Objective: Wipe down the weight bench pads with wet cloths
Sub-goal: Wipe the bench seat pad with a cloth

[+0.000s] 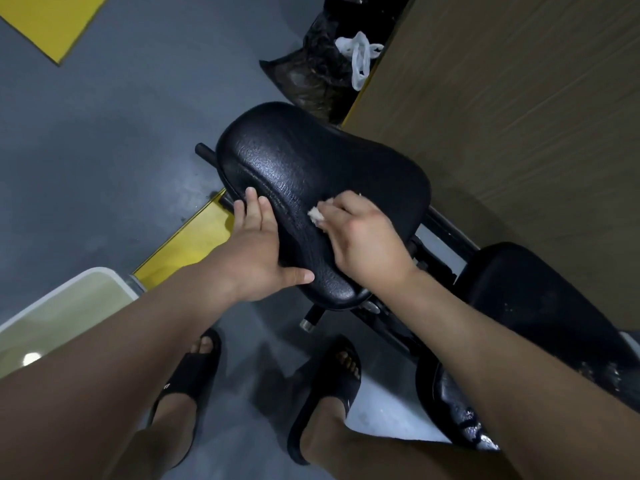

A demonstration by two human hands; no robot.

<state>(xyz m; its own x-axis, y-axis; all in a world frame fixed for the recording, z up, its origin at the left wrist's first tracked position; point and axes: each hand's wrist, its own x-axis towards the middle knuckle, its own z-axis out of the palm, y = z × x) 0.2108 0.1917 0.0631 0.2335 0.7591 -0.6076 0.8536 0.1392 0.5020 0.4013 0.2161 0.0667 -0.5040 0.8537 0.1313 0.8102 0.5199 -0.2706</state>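
- Our left hand (256,244) lies flat, fingers straight, on the left edge of the black, grainy, glossy seat pad (311,161).
- Our right hand (363,244) curls its fingers round a small whitish cloth (315,214), pressing it mid-pad.

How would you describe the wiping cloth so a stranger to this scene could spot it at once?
Start at the big black seat pad in the middle. The right hand presses on it, and the cloth is the small pale wad showing under its fingers. It is the only pale thing on the pad; the left hand holds none.
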